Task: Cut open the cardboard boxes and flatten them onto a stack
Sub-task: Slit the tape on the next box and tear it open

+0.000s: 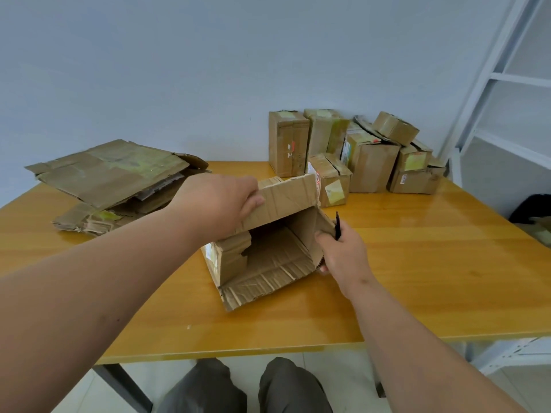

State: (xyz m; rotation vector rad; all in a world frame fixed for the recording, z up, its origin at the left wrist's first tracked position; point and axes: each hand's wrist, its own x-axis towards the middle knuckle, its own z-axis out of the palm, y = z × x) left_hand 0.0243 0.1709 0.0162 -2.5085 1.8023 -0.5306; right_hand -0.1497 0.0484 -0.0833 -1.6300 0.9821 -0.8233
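Yellow wooden table (387, 263): open brown cardboard box (268, 248) at centre; left grip (220, 201) held its top flap; right grip (343, 248) clasped black cutter (337, 225) at 3 o'clock.

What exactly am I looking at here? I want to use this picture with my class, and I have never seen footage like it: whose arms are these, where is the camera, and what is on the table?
There is no machine: a person wears one camera on the head, looking forward and down, so the two arms are the wearer's own, with the knees at the bottom. The left hand grips the top panel of an open cardboard box, which lies on its side with its opening facing the camera. The right hand holds a black cutter against the box's right wall. All of this sits on a yellow wooden table. At the back left lies a stack of flattened cardboard; at the back right, against the wall, stands a group of taped boxes not yet cut. A white metal rack stands to the right.
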